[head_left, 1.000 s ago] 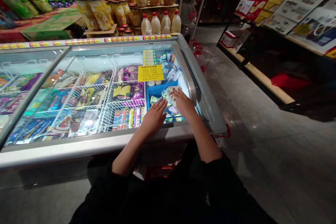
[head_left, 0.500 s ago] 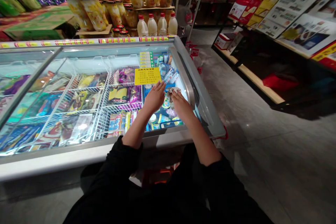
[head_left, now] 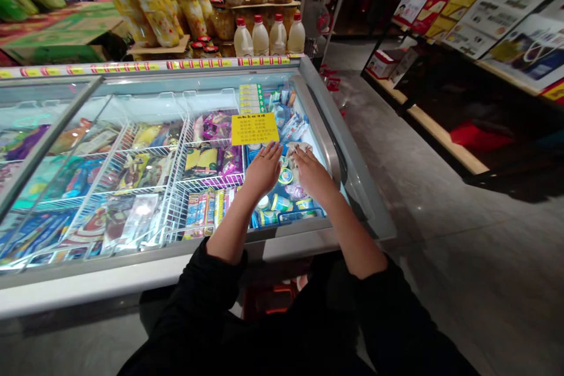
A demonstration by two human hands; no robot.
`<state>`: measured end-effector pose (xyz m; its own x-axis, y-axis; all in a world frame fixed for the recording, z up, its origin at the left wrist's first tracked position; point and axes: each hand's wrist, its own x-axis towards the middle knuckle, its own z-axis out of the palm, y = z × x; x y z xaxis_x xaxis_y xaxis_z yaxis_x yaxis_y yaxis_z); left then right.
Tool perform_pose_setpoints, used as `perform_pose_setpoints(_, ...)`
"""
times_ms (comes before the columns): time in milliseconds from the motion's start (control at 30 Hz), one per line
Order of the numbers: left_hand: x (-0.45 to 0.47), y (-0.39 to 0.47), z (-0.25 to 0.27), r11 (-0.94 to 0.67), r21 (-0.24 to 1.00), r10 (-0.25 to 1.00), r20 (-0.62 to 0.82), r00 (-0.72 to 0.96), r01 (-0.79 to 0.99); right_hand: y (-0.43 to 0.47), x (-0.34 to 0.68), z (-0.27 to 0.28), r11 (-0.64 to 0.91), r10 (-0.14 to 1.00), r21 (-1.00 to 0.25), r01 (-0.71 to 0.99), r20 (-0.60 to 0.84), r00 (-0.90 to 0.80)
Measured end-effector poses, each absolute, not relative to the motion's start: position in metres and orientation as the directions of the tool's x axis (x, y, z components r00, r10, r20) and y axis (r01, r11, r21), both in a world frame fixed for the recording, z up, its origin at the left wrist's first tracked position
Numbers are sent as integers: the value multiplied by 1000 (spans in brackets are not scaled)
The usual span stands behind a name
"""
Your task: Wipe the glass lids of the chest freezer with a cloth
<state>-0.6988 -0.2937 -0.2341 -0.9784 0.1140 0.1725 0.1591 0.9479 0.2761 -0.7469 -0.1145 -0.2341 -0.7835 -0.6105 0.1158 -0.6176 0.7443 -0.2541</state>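
The pale cloth (head_left: pixel 304 145) lies bunched over the right end of the chest freezer (head_left: pixel 282 249), under the right hand (head_left: pixel 312 171), whose fingers stretch close together across it. It looks light, soft and limp, best pressed flat from its middle; the left hand (head_left: pixel 263 171) extends nearly closed-up fingers beside the yellow sign (head_left: pixel 254 129).

From here I see a pale, crumpled cloth (head_left: pixel 291 151). It is bunched up on the glass top (head_left: pixel 282 189) of the freezer (head_left: pixel 368 205), near the right edge. The glass is see-through.
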Motion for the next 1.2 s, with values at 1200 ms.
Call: perform_pose_setpoints(1200, -707, -302, -231, 916, 366, 92, 212, -973, 166, -115, -758, -246, 740, -626, -209, -639, 132, -768)
